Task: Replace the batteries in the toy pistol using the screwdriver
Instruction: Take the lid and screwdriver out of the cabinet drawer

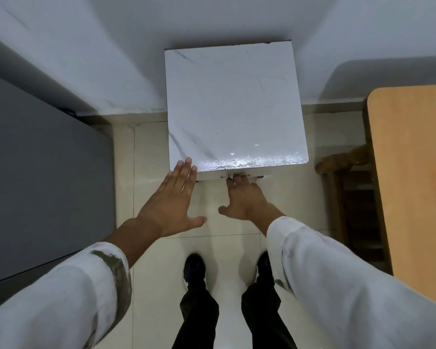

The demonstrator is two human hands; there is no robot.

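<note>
Both hands are held out ahead of the body and apart, over the floor tiles before a small white table (237,96). The left hand (173,202) is spread flat with straight fingers, its fingertips at the table top's near left corner; nothing is held in it. The right hand (244,197) is set against the front lip (258,176) under the top, its fingers bent there and their tips hidden, so whether anything is gripped cannot be told.

No toy pistol, screwdriver or batteries can be seen anywhere in view, and nothing is seen lying on the table top. If they are kept in a drawer behind that lip, which is only a guess, they would lie at 12 o'clock from the right hand, the nearer of the two. The pistol's long axis cannot be judged, as it is out of sight. A pull toward 6 o'clock would seemingly be called for, with the left hand placed to steady the top.

Counted: two hands, one white table, none of the task's things. One grey surface (35,172) is seen at 9 o'clock, one wooden table (413,172) at 3 o'clock with a wooden seat (345,159) beside it, and two dark shoes (194,270) at 6 o'clock.
</note>
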